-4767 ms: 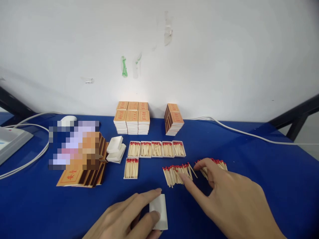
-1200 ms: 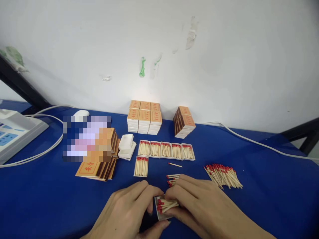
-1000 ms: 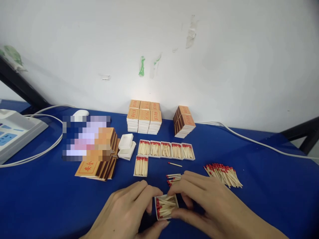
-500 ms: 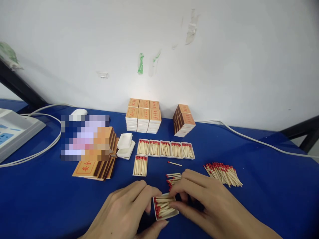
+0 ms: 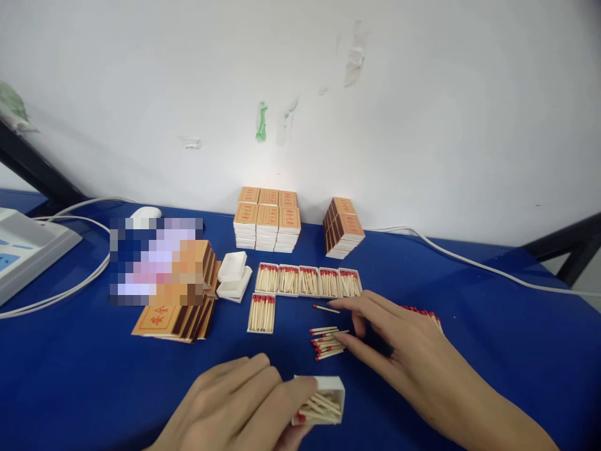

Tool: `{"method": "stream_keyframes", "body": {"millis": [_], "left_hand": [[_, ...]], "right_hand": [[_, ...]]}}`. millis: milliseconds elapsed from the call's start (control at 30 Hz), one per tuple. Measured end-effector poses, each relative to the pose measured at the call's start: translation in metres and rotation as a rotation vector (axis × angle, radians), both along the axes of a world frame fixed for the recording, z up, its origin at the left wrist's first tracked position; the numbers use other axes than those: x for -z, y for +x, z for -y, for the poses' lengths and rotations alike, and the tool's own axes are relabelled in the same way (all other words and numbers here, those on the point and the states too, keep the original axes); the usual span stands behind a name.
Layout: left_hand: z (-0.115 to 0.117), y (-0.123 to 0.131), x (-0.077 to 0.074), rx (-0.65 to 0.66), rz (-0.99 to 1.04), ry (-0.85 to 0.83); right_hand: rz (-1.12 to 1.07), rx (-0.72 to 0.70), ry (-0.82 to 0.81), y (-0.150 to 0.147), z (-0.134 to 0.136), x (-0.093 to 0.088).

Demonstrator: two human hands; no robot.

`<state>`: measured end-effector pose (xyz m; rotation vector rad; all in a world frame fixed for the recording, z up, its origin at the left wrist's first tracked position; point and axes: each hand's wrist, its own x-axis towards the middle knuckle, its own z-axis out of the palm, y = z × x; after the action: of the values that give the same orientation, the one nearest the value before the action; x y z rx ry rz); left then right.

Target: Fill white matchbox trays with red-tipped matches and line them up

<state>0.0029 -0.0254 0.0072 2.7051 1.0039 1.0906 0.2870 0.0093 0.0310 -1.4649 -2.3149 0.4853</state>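
Note:
My left hand (image 5: 248, 401) grips a white matchbox tray (image 5: 334, 383) tilted up off the blue table, its index finger across the matches (image 5: 323, 406) inside. My right hand (image 5: 399, 344) is spread, thumb at the small loose pile of red-headed matches (image 5: 326, 343) and index fingertip by the end of a single match (image 5: 323, 308). Behind the right hand lies a larger heap of matches (image 5: 425, 312), mostly hidden. A row of filled trays (image 5: 308, 282) stands further back, with one more filled tray (image 5: 261, 313) in front of its left end.
Stacked matchboxes (image 5: 267, 219) stand by the wall, with a second stack (image 5: 344, 225) to their right. Left are empty white trays (image 5: 235, 275), orange box sleeves (image 5: 173, 313), a blurred patch, a white mouse (image 5: 145, 217) and a grey-white device (image 5: 30, 250). A cable (image 5: 469, 269) runs along the right.
My left hand has lifted and tilted the tray. My right hand has left the tray and moved up and right to the loose matches, its fingers spreading.

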Motion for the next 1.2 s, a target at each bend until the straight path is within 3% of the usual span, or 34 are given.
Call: {"method": "stream_keyframes", "body": {"millis": [167,367,633,1200], "left_hand": [[-0.011,-0.002,0.007,0.099,0.046,-0.274],[-0.011,-0.001,0.007,0.104,0.018,-0.26],[-0.01,-0.002,0.006,0.101,0.01,-0.256],[-0.01,-0.001,0.008,0.107,0.016,-0.269]], "right_hand": [[-0.004,0.062,0.062,-0.005,-0.003,0.014],[-0.057,0.084,-0.068,-0.012,-0.009,0.012],[-0.062,-0.037,-0.328,0.0,-0.008,-0.004],[-0.045,-0.09,-0.129,0.0,-0.004,0.001]]}}
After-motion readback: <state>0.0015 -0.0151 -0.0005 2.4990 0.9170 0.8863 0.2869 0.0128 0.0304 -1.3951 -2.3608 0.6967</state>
